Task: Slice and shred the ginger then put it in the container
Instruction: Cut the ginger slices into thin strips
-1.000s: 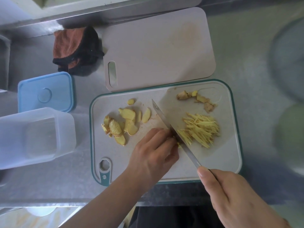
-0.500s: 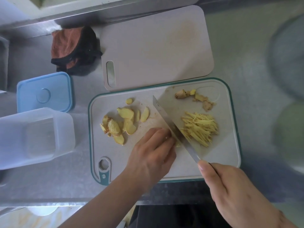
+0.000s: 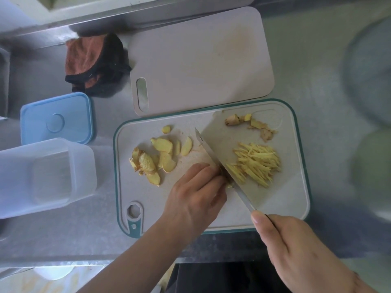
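My right hand (image 3: 296,248) grips the knife (image 3: 220,166), my left hand (image 3: 196,195) has fingers curled down on ginger at the blade, shreds (image 3: 257,162) beside it on the board (image 3: 292,197).

head | worn high, facing steeply down (wide-angle); close over cutting board (image 3: 296,199) | sole view

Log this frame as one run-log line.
phase: shredding | right hand grips knife | left hand pins ginger at blade | shreds right of blade | slices waiting | container holds no ginger
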### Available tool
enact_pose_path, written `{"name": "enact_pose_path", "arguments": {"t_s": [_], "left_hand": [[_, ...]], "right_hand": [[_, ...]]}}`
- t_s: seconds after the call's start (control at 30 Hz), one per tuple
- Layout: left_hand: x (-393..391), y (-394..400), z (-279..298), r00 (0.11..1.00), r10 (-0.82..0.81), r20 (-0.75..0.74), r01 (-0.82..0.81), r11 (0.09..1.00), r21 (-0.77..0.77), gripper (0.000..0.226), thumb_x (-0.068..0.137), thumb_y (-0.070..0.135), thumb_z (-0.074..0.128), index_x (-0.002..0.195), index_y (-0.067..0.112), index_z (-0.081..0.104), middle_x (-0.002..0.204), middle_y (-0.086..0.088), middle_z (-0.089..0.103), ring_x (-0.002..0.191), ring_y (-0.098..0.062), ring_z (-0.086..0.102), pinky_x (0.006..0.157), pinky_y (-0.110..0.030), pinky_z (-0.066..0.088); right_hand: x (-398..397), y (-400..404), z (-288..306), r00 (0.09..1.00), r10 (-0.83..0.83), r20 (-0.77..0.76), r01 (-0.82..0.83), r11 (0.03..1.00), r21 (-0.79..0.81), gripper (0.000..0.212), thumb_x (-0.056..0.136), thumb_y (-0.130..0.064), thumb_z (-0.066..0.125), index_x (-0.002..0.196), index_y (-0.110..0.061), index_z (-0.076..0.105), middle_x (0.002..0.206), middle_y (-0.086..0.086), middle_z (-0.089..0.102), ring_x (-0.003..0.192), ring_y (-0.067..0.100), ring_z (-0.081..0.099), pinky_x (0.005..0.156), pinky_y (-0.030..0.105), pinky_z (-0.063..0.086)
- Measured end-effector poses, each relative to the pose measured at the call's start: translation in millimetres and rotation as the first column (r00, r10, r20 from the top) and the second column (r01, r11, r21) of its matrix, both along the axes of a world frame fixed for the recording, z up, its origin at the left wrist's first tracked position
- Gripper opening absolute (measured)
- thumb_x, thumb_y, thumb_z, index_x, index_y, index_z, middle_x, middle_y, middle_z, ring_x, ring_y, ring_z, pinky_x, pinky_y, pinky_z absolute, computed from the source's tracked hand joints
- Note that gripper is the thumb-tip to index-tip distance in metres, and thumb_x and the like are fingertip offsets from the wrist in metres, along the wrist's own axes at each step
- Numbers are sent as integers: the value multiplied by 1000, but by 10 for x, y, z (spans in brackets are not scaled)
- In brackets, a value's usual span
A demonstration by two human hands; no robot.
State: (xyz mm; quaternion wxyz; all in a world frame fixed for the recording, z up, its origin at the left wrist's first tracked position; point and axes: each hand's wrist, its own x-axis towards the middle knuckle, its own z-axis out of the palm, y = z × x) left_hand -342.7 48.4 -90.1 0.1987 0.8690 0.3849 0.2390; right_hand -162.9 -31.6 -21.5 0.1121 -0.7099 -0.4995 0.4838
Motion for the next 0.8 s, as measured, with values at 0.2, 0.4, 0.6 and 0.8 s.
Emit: {"name": "enact_pose_path", "arguments": {"t_s": [0.2,0.4,0.6,0.8], "left_hand": [[-10,-6,-6,1000,10,-8,-10,1000,-1,7,92,4,71,94,1,77,100,-11,72,92,-26,67,84,-34,57],[-14,-15,-19,1000,10,-8,-9,1000,23,9,93,5,70,94,0,78,101,-12,73,93,-27,68,84,-36,57],[-20,-7,-42,1000,6,27,-7,1000,19,7,91,3,72,94,0,78,103,-12,74,93,-28,69,86,-35,57],[-21,7,-20,1000,2,25,-2,1000,12,6,91,2,71,90,0,77,98,-13,72,89,-28,67,83,-36,57]], "right_hand": [[-2,-6,53,1000,-6,3,6,1000,24,67,74,-78,11,59,-21,41,50,-4,49,51,11,48,49,20,31],[-19,0,89,999,16,33,-19,997,69,60,73,-79,9,67,-32,45,53,-6,49,55,11,48,51,20,32],[-55,-24,45,1000,-6,15,5,1000,23,61,73,-80,10,61,-30,44,53,-7,49,55,10,47,51,17,33],[-21,40,-76,1000,-9,-5,9,1000,16,66,76,-77,11,49,-20,32,49,-7,49,49,11,46,49,18,34]]}}
